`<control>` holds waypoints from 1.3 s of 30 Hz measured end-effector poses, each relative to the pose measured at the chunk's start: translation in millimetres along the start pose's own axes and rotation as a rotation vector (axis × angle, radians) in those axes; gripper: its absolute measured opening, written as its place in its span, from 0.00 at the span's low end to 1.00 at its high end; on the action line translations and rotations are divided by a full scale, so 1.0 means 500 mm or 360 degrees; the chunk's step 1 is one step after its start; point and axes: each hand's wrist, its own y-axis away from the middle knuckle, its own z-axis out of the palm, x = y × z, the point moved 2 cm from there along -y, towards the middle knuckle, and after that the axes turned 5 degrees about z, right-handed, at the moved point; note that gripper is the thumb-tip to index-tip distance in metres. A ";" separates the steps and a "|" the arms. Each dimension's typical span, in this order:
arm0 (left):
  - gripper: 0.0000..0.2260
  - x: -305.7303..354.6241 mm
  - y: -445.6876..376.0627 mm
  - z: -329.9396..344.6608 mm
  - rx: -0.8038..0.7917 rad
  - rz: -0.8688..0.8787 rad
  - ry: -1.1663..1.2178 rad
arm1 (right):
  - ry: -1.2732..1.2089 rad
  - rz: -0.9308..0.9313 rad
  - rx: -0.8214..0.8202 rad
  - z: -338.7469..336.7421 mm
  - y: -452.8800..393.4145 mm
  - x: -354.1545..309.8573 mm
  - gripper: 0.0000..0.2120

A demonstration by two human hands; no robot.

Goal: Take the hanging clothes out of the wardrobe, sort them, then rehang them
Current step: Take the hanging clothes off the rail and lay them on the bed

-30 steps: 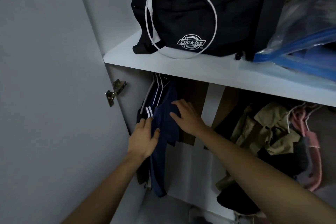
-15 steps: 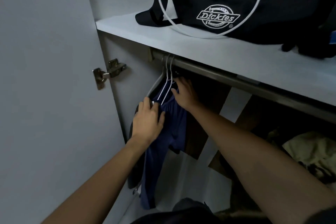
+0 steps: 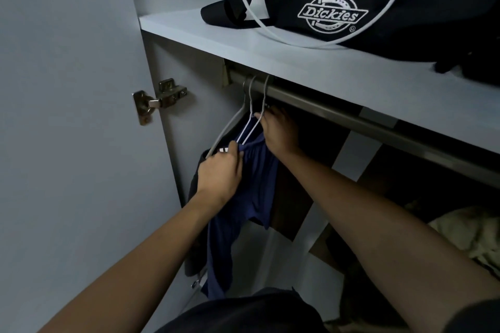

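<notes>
A navy blue garment point(image 3: 243, 205) hangs from a white wire hanger point(image 3: 250, 127) on the grey metal rail point(image 3: 324, 109) at the wardrobe's far left. A darker garment with white stripes point(image 3: 222, 149) hangs behind it on a grey hanger point(image 3: 230, 127). My left hand point(image 3: 220, 174) grips the blue cloth near its top. My right hand point(image 3: 278, 128) is closed around the white hanger just below its hook, under the rail.
A black Dickies bag point(image 3: 351, 3) with a white cord sits on the shelf point(image 3: 270, 48) above the rail. The open door point(image 3: 67, 143) with its hinge point(image 3: 159, 98) stands close on the left. Beige clothing point(image 3: 465, 235) lies lower right.
Both hands have risen from the garment's front towards the rail. The right hand now holds the hanger's neck and the left hand has bunched the blue cloth.
</notes>
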 end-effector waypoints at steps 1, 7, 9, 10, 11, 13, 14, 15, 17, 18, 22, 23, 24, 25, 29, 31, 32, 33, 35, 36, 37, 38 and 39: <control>0.12 0.001 0.000 -0.004 0.0004 0.0004 -0.0002 | 0.0010 0.0016 0.0001 -0.003 -0.001 -0.003 0.30; 0.13 0.008 0.006 -0.036 -0.0035 0.0024 0.0015 | -0.0007 0.0001 0.0173 -0.031 0.012 -0.015 0.25; 0.13 0.004 0.020 -0.049 -0.0043 0.0012 0.0038 | -0.0037 -0.0065 0.0205 -0.038 0.022 -0.025 0.23; 0.13 -0.001 0.030 -0.056 -0.0046 0.0001 0.0045 | -0.0033 -0.0103 0.0215 -0.041 0.028 -0.033 0.23; 0.14 -0.007 0.042 -0.064 -0.0045 -0.0008 0.0043 | -0.0031 -0.0145 0.0226 -0.045 0.035 -0.042 0.23; 0.14 -0.025 0.065 -0.081 -0.0028 -0.0035 0.0011 | -0.0072 -0.0233 0.0231 -0.056 0.055 -0.065 0.22; 0.14 -0.035 0.078 -0.093 -0.0015 -0.0077 0.0004 | -0.0117 -0.0261 0.0215 -0.063 0.065 -0.079 0.21; 0.13 -0.044 0.091 -0.107 -0.0007 -0.0139 0.0018 | -0.0162 -0.0282 0.0190 -0.071 0.076 -0.094 0.20; 0.13 -0.063 0.119 -0.138 -0.0007 -0.0270 0.0102 | -0.0234 -0.0314 0.0146 -0.087 0.092 -0.132 0.17; 0.13 -0.073 0.134 -0.158 0.0004 -0.0308 0.0149 | -0.0279 -0.0334 0.0121 -0.097 0.099 -0.154 0.16; 0.15 -0.109 0.210 -0.262 0.0051 -0.0343 0.0211 | -0.0427 -0.0449 -0.0085 -0.154 0.132 -0.227 0.15; 0.15 -0.119 0.233 -0.288 0.0054 -0.0349 0.0210 | -0.0444 -0.0470 -0.0125 -0.170 0.142 -0.237 0.14; 0.15 -0.131 0.255 -0.312 0.0063 -0.0354 0.0216 | -0.0459 -0.0487 -0.0147 -0.183 0.153 -0.244 0.13; 0.15 -0.142 0.277 -0.334 0.0079 -0.0359 0.0228 | -0.0477 -0.0503 -0.0167 -0.192 0.163 -0.250 0.14; 0.14 -0.183 0.363 -0.397 0.0157 -0.0431 0.0221 | -0.0622 -0.0486 -0.0366 -0.183 0.189 -0.287 0.19; 0.14 -0.190 0.411 -0.428 0.0210 -0.0522 0.0203 | -0.0766 -0.0466 -0.0485 -0.175 0.208 -0.316 0.17; 0.14 -0.186 0.436 -0.445 0.0228 -0.0584 0.0185 | -0.0823 -0.0455 -0.0513 -0.176 0.221 -0.330 0.17; 0.14 -0.180 0.462 -0.463 0.0243 -0.0647 0.0167 | -0.0860 -0.0438 -0.0530 -0.178 0.236 -0.346 0.19; 0.13 -0.168 0.512 -0.496 0.0261 -0.0769 0.0123 | -0.0903 -0.0414 -0.0574 -0.186 0.264 -0.390 0.24; 0.14 -0.162 0.537 -0.512 0.0259 -0.0835 0.0091 | -0.0921 -0.0443 -0.0601 -0.192 0.280 -0.417 0.25; 0.14 -0.157 0.563 -0.527 0.0252 -0.0902 0.0061 | -0.0944 -0.0497 -0.0622 -0.198 0.300 -0.445 0.25; 0.15 -0.152 0.589 -0.541 0.0255 -0.0970 0.0026 | -0.0976 -0.0560 -0.0648 -0.206 0.320 -0.476 0.25; 0.16 -0.148 0.619 -0.556 0.0276 -0.1038 -0.0017 | -0.1017 -0.0618 -0.0696 -0.217 0.341 -0.506 0.25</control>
